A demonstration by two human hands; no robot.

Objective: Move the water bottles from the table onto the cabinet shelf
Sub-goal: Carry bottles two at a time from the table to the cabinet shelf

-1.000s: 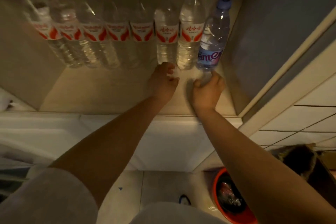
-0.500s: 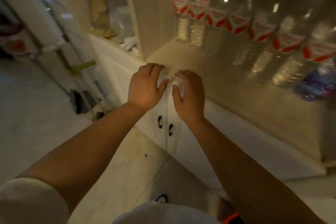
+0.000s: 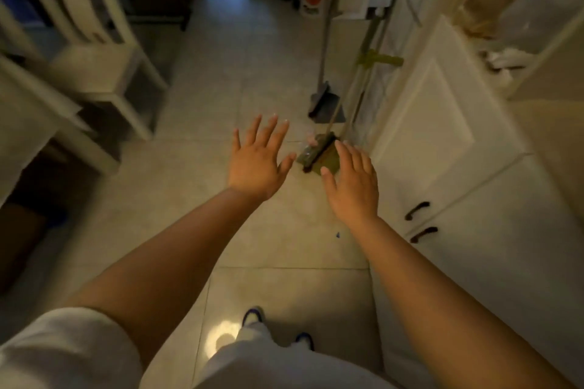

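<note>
Nearest the camera, a white sleeve (image 3: 60,347) covers the left upper arm, and light trousers fill the lower centre. Below them two shoes (image 3: 252,316) stand on the tiled floor (image 3: 177,199).

Both forearms extend forward over the floor. The left hand (image 3: 256,164) is held palm down with all fingers straight and spread; it holds nothing. The right hand (image 3: 352,186) is also palm down with straight fingers, slightly closer together; it holds nothing. The hands are near each other but apart, and neither touches any surface.

To the right stands a white cabinet (image 3: 442,148) with panelled doors. Two dark handles (image 3: 417,210) sit side by side on its lower doors, just beside the right forearm.

Beyond the hands, a broom head (image 3: 317,156) rests on the floor, its stick leaning up against the cabinet. A dustpan (image 3: 325,104) stands just behind it.

To the left, a white chair (image 3: 94,50) stands on the floor, blurred by motion. The far end of the room is dark and cluttered; its contents cannot be identified.

No water bottle, table top or shelf contents can be made out in this view.
</note>
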